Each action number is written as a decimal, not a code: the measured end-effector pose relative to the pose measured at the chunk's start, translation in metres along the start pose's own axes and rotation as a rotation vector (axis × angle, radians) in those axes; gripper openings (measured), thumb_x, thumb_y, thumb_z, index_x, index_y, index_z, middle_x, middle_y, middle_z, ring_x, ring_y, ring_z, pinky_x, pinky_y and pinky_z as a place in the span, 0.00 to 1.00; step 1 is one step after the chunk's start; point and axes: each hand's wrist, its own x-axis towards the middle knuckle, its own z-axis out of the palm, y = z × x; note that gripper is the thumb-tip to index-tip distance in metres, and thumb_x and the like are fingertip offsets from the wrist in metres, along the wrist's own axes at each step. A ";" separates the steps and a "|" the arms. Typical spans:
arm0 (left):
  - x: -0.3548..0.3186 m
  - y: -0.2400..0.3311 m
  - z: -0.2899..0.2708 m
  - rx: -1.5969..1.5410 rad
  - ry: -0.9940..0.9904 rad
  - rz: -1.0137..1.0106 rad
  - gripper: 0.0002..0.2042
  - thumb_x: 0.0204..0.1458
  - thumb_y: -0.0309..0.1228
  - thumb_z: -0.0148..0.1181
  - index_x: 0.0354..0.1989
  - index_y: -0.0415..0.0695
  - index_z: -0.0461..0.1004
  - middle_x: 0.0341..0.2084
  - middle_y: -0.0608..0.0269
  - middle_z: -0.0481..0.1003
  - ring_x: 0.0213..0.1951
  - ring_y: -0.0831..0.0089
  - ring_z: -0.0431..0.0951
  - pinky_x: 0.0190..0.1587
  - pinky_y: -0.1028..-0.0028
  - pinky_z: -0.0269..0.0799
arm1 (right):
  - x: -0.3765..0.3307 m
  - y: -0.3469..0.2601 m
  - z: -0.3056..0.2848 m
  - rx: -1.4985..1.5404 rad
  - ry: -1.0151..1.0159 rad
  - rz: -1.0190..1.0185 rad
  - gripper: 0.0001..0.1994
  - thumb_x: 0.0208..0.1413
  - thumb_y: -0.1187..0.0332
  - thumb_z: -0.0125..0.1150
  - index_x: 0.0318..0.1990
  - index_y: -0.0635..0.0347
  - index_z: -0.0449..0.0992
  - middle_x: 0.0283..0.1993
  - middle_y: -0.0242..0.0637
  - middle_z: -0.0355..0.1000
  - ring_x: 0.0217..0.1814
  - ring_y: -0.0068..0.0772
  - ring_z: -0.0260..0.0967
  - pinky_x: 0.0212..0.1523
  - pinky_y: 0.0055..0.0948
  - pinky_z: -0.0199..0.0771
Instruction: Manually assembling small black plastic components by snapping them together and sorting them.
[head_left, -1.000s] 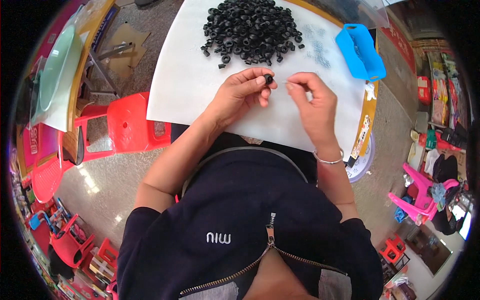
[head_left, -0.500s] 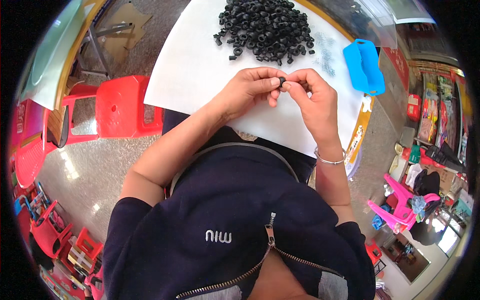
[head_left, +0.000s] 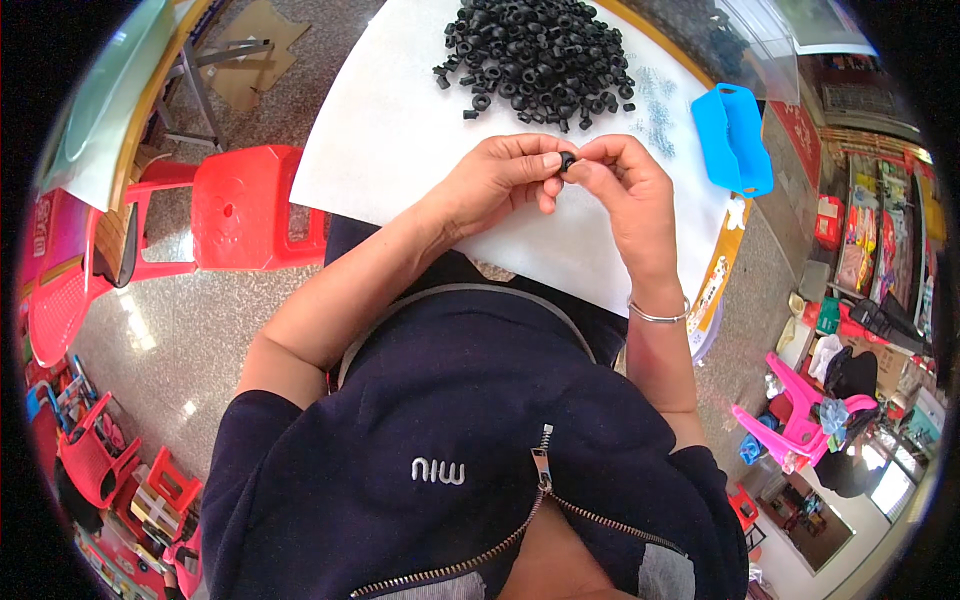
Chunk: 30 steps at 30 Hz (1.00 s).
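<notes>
Between the fingertips of both hands is a small black ring-shaped part (head_left: 567, 161), held over the white table sheet (head_left: 380, 150). My left hand (head_left: 510, 178) pinches it from the left with thumb and forefinger, the other fingers curled beneath. From the right, my right hand (head_left: 628, 182) grips the same part, thumb and forefinger closed on it. Just beyond my fingers lies a heap of similar black parts (head_left: 540, 55), several of them loose along its near edge. The fingertips partly cover the held part, so its full shape cannot be seen.
A blue plastic basket (head_left: 735, 140) stands at the table's right side. To the left of the table is a red stool (head_left: 240, 210). A pink stool (head_left: 800, 415) and shelves of goods (head_left: 870, 220) are farther right.
Both hands keep their pinch on the small black part, with only slight finger movement. The whole view has shifted a little.
</notes>
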 end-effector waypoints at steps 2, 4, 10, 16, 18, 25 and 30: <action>-0.001 0.001 0.003 0.004 0.053 -0.022 0.13 0.57 0.29 0.52 0.48 0.35 0.69 0.33 0.62 0.73 0.28 0.81 0.71 0.33 0.80 0.71 | 0.001 0.002 -0.004 0.041 0.038 0.005 0.04 0.53 0.73 0.59 0.34 0.63 0.73 0.31 0.27 0.71 0.31 0.15 0.65 0.34 0.17 0.66; -0.001 0.002 0.005 0.002 0.084 -0.039 0.14 0.56 0.30 0.52 0.48 0.36 0.68 0.34 0.62 0.73 0.27 0.81 0.71 0.32 0.81 0.70 | 0.001 0.007 -0.013 -0.010 0.097 -0.005 0.04 0.54 0.73 0.58 0.34 0.63 0.74 0.31 0.26 0.70 0.31 0.15 0.63 0.34 0.16 0.65; -0.002 0.005 0.005 0.007 0.054 -0.071 0.13 0.56 0.29 0.52 0.48 0.35 0.68 0.34 0.59 0.73 0.26 0.81 0.71 0.29 0.80 0.71 | 0.007 0.026 -0.017 -0.158 0.150 0.011 0.04 0.52 0.72 0.60 0.34 0.63 0.75 0.30 0.27 0.70 0.29 0.16 0.64 0.32 0.18 0.65; -0.003 0.005 0.006 0.000 0.027 -0.103 0.13 0.56 0.29 0.51 0.46 0.34 0.69 0.32 0.57 0.74 0.25 0.80 0.73 0.27 0.80 0.72 | 0.025 0.035 -0.004 -0.529 0.235 -0.244 0.05 0.47 0.75 0.61 0.33 0.63 0.76 0.30 0.37 0.71 0.27 0.30 0.68 0.30 0.26 0.69; -0.003 0.005 0.004 -0.043 0.003 -0.098 0.11 0.57 0.27 0.50 0.46 0.34 0.70 0.31 0.56 0.75 0.26 0.78 0.74 0.30 0.78 0.74 | 0.030 0.035 -0.001 -0.563 0.234 -0.276 0.05 0.46 0.74 0.61 0.31 0.62 0.76 0.29 0.39 0.70 0.28 0.35 0.69 0.31 0.31 0.69; -0.002 0.005 0.004 -0.070 -0.013 -0.102 0.11 0.57 0.27 0.49 0.45 0.34 0.70 0.31 0.56 0.75 0.26 0.77 0.75 0.30 0.78 0.75 | 0.040 0.048 0.015 -0.767 0.248 -0.397 0.04 0.44 0.71 0.61 0.28 0.59 0.74 0.28 0.39 0.68 0.32 0.42 0.67 0.34 0.37 0.67; -0.001 0.005 0.007 -0.028 0.050 -0.114 0.14 0.55 0.29 0.53 0.48 0.35 0.68 0.32 0.56 0.75 0.24 0.77 0.73 0.26 0.78 0.71 | 0.037 0.046 0.014 -0.788 0.226 -0.421 0.03 0.44 0.74 0.59 0.28 0.60 0.72 0.27 0.39 0.67 0.32 0.43 0.66 0.35 0.38 0.66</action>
